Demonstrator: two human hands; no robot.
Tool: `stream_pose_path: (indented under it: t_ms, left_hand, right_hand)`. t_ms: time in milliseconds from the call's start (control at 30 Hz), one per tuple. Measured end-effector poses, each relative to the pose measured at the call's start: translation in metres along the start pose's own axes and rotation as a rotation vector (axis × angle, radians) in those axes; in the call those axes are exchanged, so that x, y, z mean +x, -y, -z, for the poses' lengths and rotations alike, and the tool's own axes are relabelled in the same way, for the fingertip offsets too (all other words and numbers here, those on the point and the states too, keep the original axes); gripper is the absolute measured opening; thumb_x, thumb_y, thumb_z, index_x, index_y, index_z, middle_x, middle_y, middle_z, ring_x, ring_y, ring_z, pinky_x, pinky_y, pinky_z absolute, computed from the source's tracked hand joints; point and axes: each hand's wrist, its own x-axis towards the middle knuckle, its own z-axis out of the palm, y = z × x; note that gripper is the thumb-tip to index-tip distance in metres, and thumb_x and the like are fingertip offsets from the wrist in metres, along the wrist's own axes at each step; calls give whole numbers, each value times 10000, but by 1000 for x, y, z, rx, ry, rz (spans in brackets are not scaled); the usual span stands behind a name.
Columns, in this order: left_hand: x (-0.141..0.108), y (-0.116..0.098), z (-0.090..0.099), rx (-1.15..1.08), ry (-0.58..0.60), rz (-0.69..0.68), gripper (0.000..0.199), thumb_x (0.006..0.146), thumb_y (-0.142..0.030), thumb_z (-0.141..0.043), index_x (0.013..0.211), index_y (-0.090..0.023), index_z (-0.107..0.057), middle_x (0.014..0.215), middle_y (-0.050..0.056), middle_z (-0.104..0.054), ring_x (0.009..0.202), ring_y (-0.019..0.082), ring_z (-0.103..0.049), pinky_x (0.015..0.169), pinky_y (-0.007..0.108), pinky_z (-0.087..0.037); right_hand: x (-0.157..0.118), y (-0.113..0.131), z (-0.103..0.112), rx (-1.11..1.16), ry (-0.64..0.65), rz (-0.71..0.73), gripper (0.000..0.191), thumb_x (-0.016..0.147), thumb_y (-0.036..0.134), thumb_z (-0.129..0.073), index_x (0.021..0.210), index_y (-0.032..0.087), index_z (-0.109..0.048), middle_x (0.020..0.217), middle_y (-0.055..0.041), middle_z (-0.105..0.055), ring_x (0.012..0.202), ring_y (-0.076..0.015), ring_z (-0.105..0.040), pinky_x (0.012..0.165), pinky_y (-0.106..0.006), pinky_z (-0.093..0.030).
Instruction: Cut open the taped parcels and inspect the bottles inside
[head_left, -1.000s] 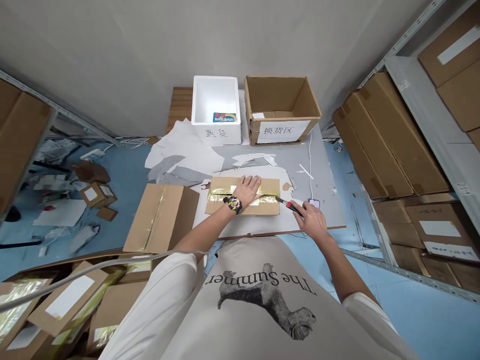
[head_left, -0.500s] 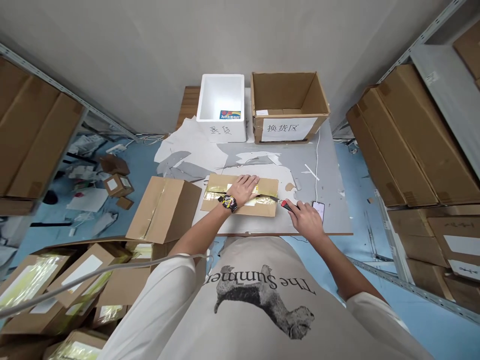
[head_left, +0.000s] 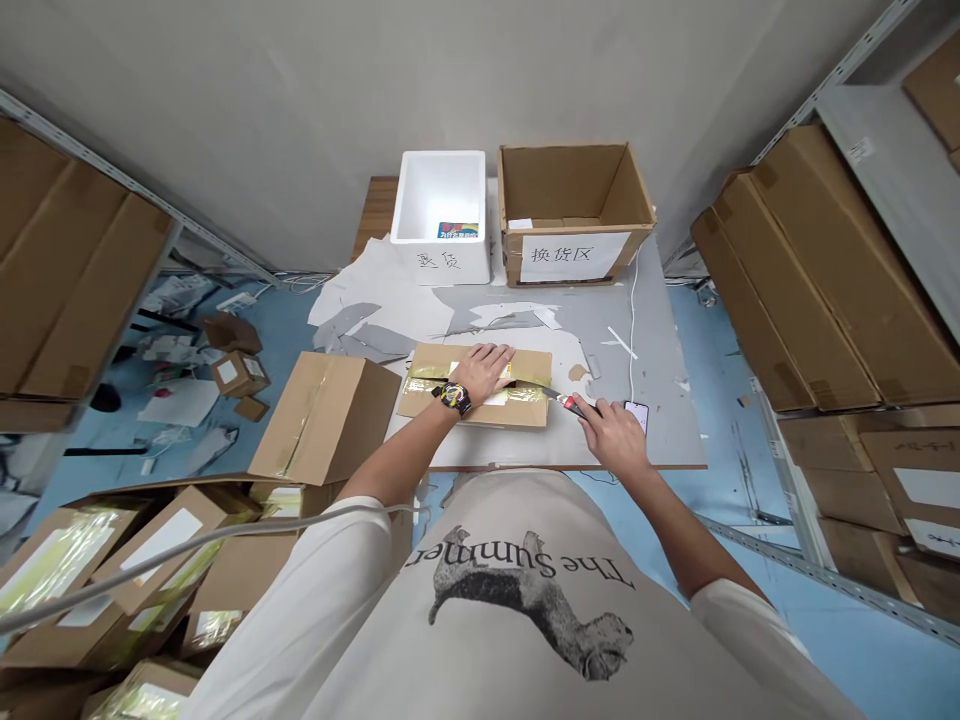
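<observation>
A flat cardboard box [head_left: 427, 402] with shiny yellowish tape lies near the front edge of the table. My left hand [head_left: 484, 373], with a watch on the wrist, lies on the box top with its fingers stretched out. My right hand [head_left: 616, 436] is closed round a red and black utility knife [head_left: 571, 404]. The knife's blade points left and meets the right end of the box at the taped seam, where a dark gap shows. Part of a white label is covered by my left hand.
Behind stand a white foam box [head_left: 442, 262] holding a colourful book and an open carton [head_left: 576, 257]. A phone [head_left: 637, 414] lies right of my right hand. A larger carton [head_left: 300, 415] stands left, above taped parcels. Loaded shelves flank both sides.
The box and my left hand have shifted slightly left. The gap along the seam at the box's right end looks wider, and the knife stays at that end.
</observation>
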Motion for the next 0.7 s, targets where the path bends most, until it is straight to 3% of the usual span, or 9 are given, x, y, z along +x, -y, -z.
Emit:
stream_pose_path:
  t_ms: [300,400,567,700]
  left_hand:
    - [2,0,2,74,-40,-17,654,1150,-489,-547,1726,-182,-593,1691,200,-648,1514,411,-608,1315,575,-406]
    - [1,0,3,51,-49,-18,637,1141,-470,-560,1714,-195,-606,1681,192,-660,1502,407,-619,1305,574,-419]
    - [-1,-2,2,16,-59,-4,625,1159,-486,-517,1694,-183,-628,1680,182,-668,1515,400,-617,1318,566,-408]
    - [0,0,-2,-8,-68,12,648,1153,-523,-531,1696,-186,-630,1693,179,-658,1539,400,-604,1334,567,-392]
  right_hand:
    - [36,-14,-11,17,-132,29,574,1202,356,-441,1766,355,-550,1292,-166,-727,1070,-349,-560,884,-438,-368]
    - [36,-28,-5,6,-153,64,563,1205,353,-426,1750,361,-568,1268,-164,-737,1068,-348,-562,885,-441,-369]
    - [28,-57,-2,14,-209,-36,557,1196,376,-451,1733,345,-594,1210,-160,-730,1051,-345,-568,878,-425,-393]
    - [30,-57,-10,96,-225,-29,562,1193,401,-451,1729,334,-605,1193,-157,-737,1022,-337,-604,902,-419,-457]
